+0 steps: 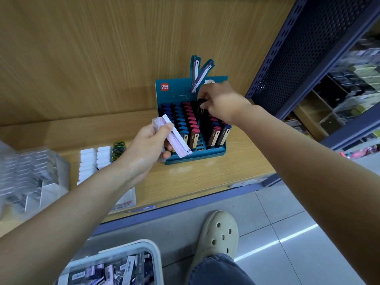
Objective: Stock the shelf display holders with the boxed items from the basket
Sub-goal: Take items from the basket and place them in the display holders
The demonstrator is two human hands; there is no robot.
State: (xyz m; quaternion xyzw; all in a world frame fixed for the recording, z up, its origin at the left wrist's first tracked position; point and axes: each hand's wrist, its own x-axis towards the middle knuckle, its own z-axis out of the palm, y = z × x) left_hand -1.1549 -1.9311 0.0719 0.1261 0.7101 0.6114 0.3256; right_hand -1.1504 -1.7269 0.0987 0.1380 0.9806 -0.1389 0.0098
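Wood-grain shelf (205, 177) with a matching back panel, grey floor tiles (287, 223) below. Toward the shelf's right end, a teal display holder (176, 89) packed with rows of upright blue, red and dark boxes.

Left grip (148, 147) curled round a pale pink box (177, 136), held slanted just in front of the holder's left side; possibly a second, clear-wrapped item behind it, hard to tell. Right grip (218, 101) over the holder's back right corner, fingers pinching a dark box (200, 105) that stands among the rear rows.

Left of the holder, white boxes (88, 161) in two rows, then a blurred clear plastic rack (30, 171). On the floor at the bottom edge, a white-rimmed basket (159, 264) with more boxed items (115, 272) lying loose inside. Just right of it, a beige clog (220, 233) and a denim trouser leg. Far right, a dark blue perforated panel (298, 48).
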